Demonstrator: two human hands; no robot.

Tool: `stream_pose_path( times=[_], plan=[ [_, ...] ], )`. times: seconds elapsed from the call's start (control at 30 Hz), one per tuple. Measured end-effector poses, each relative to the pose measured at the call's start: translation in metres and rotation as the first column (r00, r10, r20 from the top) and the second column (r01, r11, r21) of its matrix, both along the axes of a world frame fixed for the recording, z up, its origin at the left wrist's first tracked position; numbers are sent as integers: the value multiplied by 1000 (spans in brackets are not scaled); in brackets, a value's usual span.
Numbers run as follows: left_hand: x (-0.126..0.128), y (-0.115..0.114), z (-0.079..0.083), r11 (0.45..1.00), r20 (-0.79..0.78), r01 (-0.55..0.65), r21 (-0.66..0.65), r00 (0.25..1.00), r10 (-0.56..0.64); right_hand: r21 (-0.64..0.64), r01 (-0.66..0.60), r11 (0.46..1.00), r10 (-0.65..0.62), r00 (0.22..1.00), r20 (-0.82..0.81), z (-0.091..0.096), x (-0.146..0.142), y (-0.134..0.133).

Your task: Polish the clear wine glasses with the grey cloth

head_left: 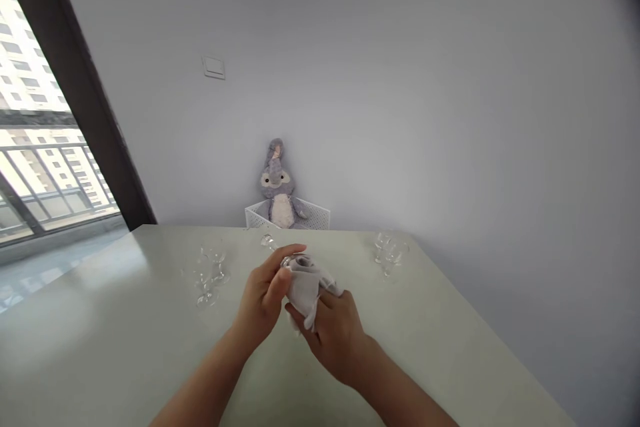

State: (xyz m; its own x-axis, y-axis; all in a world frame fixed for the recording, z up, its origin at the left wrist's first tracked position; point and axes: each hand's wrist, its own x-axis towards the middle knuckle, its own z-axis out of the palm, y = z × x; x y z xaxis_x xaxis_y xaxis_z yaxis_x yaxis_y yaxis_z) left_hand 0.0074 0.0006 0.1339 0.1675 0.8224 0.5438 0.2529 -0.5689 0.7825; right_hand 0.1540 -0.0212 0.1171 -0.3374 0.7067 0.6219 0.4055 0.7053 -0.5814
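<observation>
My left hand (265,297) and my right hand (334,333) meet over the middle of a pale table (100,347). Between them is a grey cloth (306,283) bunched around a clear stemmed glass (287,260), of which only the rim shows. The left hand's fingers curl round the glass. The right hand grips the cloth from below and presses it to the glass.
Clear stemmed glasses (210,273) stand left of my hands and more glasses (390,253) stand at the right rear. One glass (267,240) lies near the back edge. A grey plush toy (277,183) sits in a white basket (315,215) against the wall. A window (35,147) is at left.
</observation>
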Motion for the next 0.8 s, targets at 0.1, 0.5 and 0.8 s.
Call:
stream_pose_path(
  times=[0.1, 0.5, 0.8],
  plan=[
    [-11, 1, 6, 986, -197, -158, 52, 966, 165, -108, 43, 993, -53, 994, -93, -2, 5, 14],
    [-16, 28, -2, 812, -656, 7, 584, 594, 466, -496, -283, 821, 130, 939, -320, 20, 38, 32],
    [-33, 35, -5, 877, -752, -186, 443, 456, 476, 91, 368, 925, -379, 902, 207, 34, 71, 33]
  ],
)
